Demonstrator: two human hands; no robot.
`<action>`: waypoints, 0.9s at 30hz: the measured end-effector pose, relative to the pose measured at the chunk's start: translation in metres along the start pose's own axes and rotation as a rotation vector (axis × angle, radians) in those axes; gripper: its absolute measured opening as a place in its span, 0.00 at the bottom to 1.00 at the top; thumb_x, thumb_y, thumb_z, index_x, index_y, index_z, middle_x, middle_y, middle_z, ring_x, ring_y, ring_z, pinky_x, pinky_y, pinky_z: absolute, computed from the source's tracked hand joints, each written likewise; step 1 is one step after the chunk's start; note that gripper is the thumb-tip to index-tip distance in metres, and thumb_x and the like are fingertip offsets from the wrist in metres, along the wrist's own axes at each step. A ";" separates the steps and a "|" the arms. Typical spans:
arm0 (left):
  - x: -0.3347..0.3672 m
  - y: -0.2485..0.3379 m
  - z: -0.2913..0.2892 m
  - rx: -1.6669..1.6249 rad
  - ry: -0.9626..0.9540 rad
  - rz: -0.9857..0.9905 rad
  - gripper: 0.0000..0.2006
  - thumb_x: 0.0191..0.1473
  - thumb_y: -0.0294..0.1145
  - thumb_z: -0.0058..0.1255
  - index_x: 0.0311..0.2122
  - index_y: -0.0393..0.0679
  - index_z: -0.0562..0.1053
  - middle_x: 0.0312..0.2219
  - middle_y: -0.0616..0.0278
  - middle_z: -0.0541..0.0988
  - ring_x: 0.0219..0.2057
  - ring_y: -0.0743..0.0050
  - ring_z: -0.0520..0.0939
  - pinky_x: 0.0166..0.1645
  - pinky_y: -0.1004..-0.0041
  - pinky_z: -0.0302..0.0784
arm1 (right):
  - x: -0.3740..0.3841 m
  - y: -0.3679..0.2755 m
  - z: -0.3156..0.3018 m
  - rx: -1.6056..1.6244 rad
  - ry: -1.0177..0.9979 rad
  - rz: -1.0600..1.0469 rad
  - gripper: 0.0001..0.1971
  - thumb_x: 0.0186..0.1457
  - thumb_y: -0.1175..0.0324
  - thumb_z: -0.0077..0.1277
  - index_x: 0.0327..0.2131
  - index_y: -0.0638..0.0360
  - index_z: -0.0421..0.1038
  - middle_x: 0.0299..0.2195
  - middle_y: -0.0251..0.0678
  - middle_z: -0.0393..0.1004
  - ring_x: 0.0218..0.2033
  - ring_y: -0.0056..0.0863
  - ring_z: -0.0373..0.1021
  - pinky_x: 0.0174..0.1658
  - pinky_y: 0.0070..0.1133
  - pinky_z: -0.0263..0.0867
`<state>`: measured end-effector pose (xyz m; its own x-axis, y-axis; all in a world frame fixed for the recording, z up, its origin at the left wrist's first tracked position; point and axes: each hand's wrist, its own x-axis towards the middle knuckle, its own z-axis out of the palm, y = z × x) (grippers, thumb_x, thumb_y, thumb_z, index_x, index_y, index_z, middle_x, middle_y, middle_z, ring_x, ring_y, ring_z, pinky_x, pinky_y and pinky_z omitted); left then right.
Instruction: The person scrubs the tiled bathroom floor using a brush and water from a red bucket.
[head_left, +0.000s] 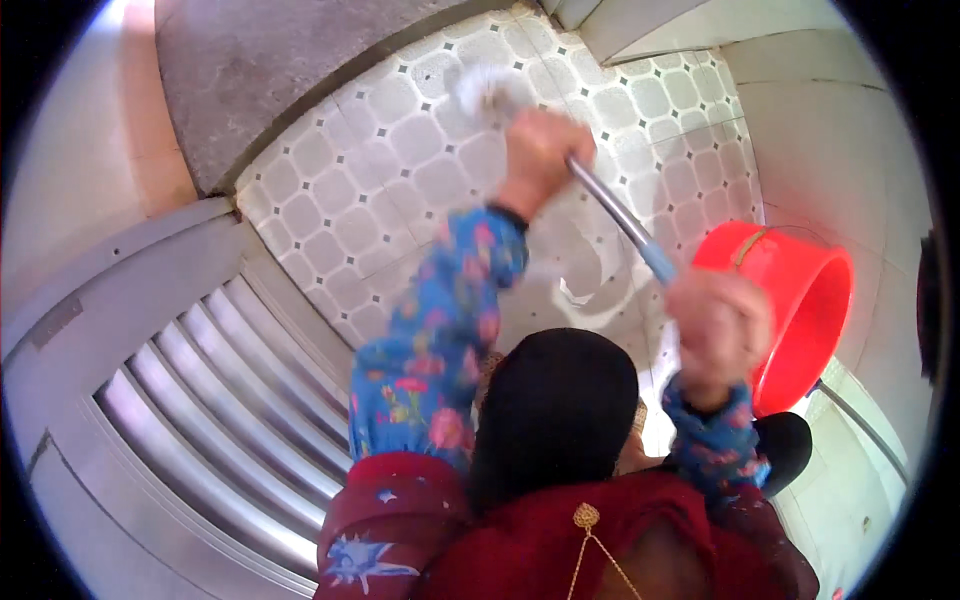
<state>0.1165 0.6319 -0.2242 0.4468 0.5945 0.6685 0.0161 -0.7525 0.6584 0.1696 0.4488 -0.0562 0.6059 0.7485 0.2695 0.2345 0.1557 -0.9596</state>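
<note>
Seen from above, in a tiled washroom: 2 hands on 1 long-handled brush (pixel 610 205), running as a diagonal from upper centre toward the right of the frame. Left hand (pixel 540 160) closed in a full fist high on the metal shaft, just below the white bristle head (pixel 480 90), blurred and pressed against or close above the patterned floor tiles (pixel 370 190) near the top of the frame. Right hand (pixel 718 325) wrapped shut around the lower end, at centre right, where the grey tube meets a pale blue grip section (pixel 657 262); fingertips there too blurred to count. Blue floral sleeves (pixel 440 340) rising from the lower edge, over a dark red garment. Behind the right hand, at the right edge, a red plastic bucket (pixel 800 300) tipped toward the camera, contents not visible. At lower left, a grey louvred metal door (pixel 200 400); at upper left, a rough concrete slab (pixel 270 80). Wet sheen on the tiles at centre. By appearance, a light tool: thin rigid tube, stiff enough to push through without flexing, soft only at the bristles. Likely slick where bare metal is wet, so best taken as here, 1 hand low on the shaft for pressure, the other on the blue grip for steering. Not fragile, though the head could probably splay under hard pressure.
</note>
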 end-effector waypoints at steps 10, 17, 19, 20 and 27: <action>-0.038 0.065 0.019 0.021 0.019 -0.072 0.06 0.28 0.29 0.47 0.08 0.54 0.65 0.06 0.67 0.63 0.11 0.68 0.67 0.17 0.70 0.56 | -0.008 -0.033 -0.036 0.210 0.013 0.062 0.09 0.56 0.72 0.34 0.38 0.64 0.61 0.09 0.25 0.52 0.09 0.15 0.49 0.15 0.19 0.52; -0.026 0.039 0.023 0.039 -0.099 -0.107 0.09 0.30 0.29 0.47 0.08 0.55 0.63 0.07 0.67 0.64 0.13 0.67 0.68 0.21 0.70 0.58 | 0.003 -0.010 -0.037 0.132 0.079 0.137 0.11 0.56 0.72 0.35 0.40 0.67 0.62 0.10 0.24 0.52 0.10 0.13 0.48 0.17 0.19 0.53; -0.060 0.079 0.030 0.018 -0.111 -0.131 0.09 0.30 0.29 0.47 0.08 0.55 0.63 0.07 0.67 0.62 0.12 0.67 0.67 0.21 0.71 0.57 | -0.023 -0.024 -0.070 0.168 0.130 0.246 0.11 0.57 0.71 0.34 0.40 0.67 0.62 0.09 0.24 0.51 0.09 0.13 0.47 0.16 0.19 0.53; -0.066 0.101 0.034 -0.015 -0.116 -0.134 0.09 0.30 0.29 0.48 0.08 0.55 0.63 0.07 0.68 0.62 0.11 0.68 0.66 0.21 0.71 0.57 | -0.034 -0.033 -0.084 0.180 0.084 0.223 0.11 0.57 0.72 0.33 0.39 0.66 0.62 0.08 0.24 0.50 0.09 0.13 0.47 0.16 0.19 0.54; -0.021 0.019 0.023 0.086 -0.184 0.090 0.06 0.29 0.30 0.48 0.09 0.55 0.66 0.08 0.69 0.66 0.13 0.68 0.70 0.20 0.69 0.59 | -0.030 0.010 -0.030 0.098 0.034 0.076 0.10 0.56 0.72 0.37 0.40 0.66 0.61 0.11 0.26 0.56 0.12 0.14 0.51 0.18 0.19 0.55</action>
<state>0.1276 0.5989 -0.2336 0.6054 0.4681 0.6437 0.0419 -0.8264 0.5616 0.1764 0.4090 -0.0718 0.6447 0.7388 0.1964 0.1127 0.1623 -0.9803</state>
